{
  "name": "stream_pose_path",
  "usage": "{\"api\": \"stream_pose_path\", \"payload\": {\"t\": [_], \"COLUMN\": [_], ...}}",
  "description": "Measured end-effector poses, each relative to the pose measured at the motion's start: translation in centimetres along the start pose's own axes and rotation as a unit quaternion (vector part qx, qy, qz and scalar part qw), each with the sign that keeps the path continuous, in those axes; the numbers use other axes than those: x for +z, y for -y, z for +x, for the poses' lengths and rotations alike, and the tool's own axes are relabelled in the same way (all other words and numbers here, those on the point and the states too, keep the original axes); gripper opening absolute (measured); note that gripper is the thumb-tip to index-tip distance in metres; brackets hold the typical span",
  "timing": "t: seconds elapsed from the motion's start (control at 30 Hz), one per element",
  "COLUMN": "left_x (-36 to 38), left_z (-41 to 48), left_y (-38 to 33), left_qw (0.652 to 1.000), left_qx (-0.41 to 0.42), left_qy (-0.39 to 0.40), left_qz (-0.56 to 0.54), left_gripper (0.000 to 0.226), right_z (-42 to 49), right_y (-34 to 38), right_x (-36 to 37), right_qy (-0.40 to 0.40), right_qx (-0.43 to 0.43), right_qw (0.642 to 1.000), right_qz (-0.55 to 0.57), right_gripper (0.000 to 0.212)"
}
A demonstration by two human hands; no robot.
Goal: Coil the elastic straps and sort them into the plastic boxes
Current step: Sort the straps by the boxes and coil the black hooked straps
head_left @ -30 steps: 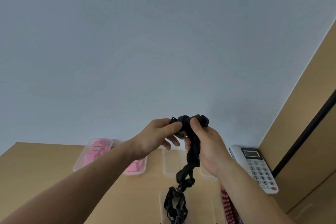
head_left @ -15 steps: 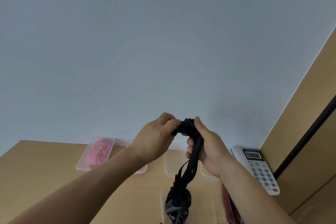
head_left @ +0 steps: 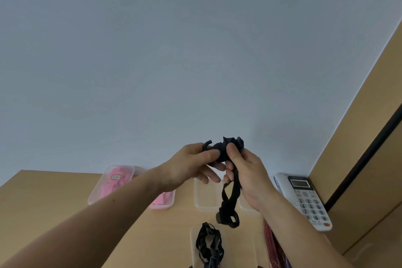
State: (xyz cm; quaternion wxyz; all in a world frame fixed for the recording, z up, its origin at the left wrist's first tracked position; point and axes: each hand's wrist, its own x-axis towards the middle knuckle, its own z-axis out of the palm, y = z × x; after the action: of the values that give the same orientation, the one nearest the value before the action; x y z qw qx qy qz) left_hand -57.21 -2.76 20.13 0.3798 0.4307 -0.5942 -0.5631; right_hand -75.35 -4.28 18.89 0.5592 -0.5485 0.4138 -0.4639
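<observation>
- Two grips, left hand (head_left: 191, 165) and right hand (head_left: 248, 176), pinch the black strap (head_left: 220, 150) coil, raised left of the telephone (head_left: 304, 198)
- Coiling seems underway; next, wind in the dangling tail, then drop it in a clear box (head_left: 204, 201)

A plain pale grey-blue wall (head_left: 152, 50), evenly lit, fills most of the view. Below it runs a light wooden desk (head_left: 43, 202), and a tan wooden panel (head_left: 374, 115) crossed by a dark strip (head_left: 359, 164) rises on the right.
</observation>
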Motion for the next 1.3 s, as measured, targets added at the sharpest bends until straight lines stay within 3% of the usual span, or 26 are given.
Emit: {"api": "stream_pose_path", "payload": {"t": [0.13,0.23,0.27,0.37,0.47,0.5,0.53,0.57,0.6,0.67,0.7,0.73,0.8,0.93,1.0,1.03,1.13,1.23,1.3], "left_x": [0.1,0.1,0.2,0.5,0.1,-0.1,-0.2,-0.2,-0.1,0.0,-0.1,-0.4,-0.7,-0.5,-0.3,-0.1,0.6,0.7,0.6], "left_z": [0.3,0.3,0.4,0.7,1.1,1.2,1.3,1.2,1.1,0.6,0.4,0.3,0.3,0.4,0.5,0.6,0.8,1.1,1.3], "left_y": [0.3,0.6,1.0,2.1,2.8,3.0,3.3,3.3,3.2,2.3,1.5,0.8,0.1,0.2,0.3,0.4,0.8,1.5,1.9], "left_qw": [0.992,0.945,0.916,0.775,0.664,0.646,0.654,0.696,0.766,0.921,0.971,0.994,1.000,0.994,0.963,0.931,0.803,0.700,0.651], "left_qx": [0.064,0.143,0.189,0.335,0.415,0.433,0.437,0.425,0.387,0.218,0.118,0.043,-0.012,0.070,0.134,0.172,0.298,0.366,0.402], "left_qy": [-0.074,-0.151,-0.170,-0.192,-0.200,-0.206,-0.205,-0.194,-0.175,-0.121,-0.088,-0.050,-0.005,-0.060,-0.120,-0.154,-0.208,-0.222,-0.236], "left_qz": [0.078,0.252,0.310,0.501,0.590,0.594,0.582,0.546,0.483,0.299,0.190,0.089,0.003,0.061,0.203,0.284,0.473,0.572,0.600], "left_gripper": [0.019,0.020,0.020,0.028,0.050,0.052,0.054,0.058,0.066,0.085,0.085,0.075,0.050,0.020,0.017,0.019,0.028,0.050,0.055], "right_z": [-0.2,-0.3,-0.3,-0.1,0.1,0.1,0.1,0.2,0.2,0.3,0.2,0.2,0.1,0.1,0.1,0.1,0.1,0.0,-0.2], "right_y": [-0.2,-0.2,-0.2,0.2,0.3,0.3,0.3,0.3,0.3,0.3,0.3,0.2,0.0,-0.3,-0.4,-0.4,-0.5,-0.3,-0.1], "right_x": [-0.3,-0.5,-0.4,0.0,0.4,0.4,0.4,0.3,0.2,0.1,0.1,0.1,0.2,0.2,0.3,0.4,1.1,1.5,1.6], "right_qy": [0.012,0.009,0.006,-0.004,-0.013,-0.016,-0.019,-0.020,-0.019,-0.011,-0.005,0.001,0.011,-0.018,-0.036,-0.041,-0.041,-0.025,0.002], "right_qx": [0.035,0.079,0.088,0.120,0.131,0.128,0.119,0.106,0.091,0.064,0.052,0.042,0.025,0.028,0.050,0.059,0.070,0.100,0.113], "right_qw": [0.999,0.995,0.995,0.993,0.991,0.991,0.991,0.992,0.992,0.993,0.994,0.995,0.998,0.999,0.995,0.993,0.995,0.992,0.987], "right_qz": [-0.035,-0.054,-0.047,-0.002,0.035,0.045,0.058,0.073,0.084,0.095,0.095,0.090,0.062,-0.036,-0.077,-0.091,-0.057,0.071,0.115], "right_gripper": [0.050,0.065,0.068,0.071,0.069,0.064,0.057,0.050,0.046,0.040,0.039,0.039,0.041,0.057,0.058,0.057,0.055,0.054,0.060]}}
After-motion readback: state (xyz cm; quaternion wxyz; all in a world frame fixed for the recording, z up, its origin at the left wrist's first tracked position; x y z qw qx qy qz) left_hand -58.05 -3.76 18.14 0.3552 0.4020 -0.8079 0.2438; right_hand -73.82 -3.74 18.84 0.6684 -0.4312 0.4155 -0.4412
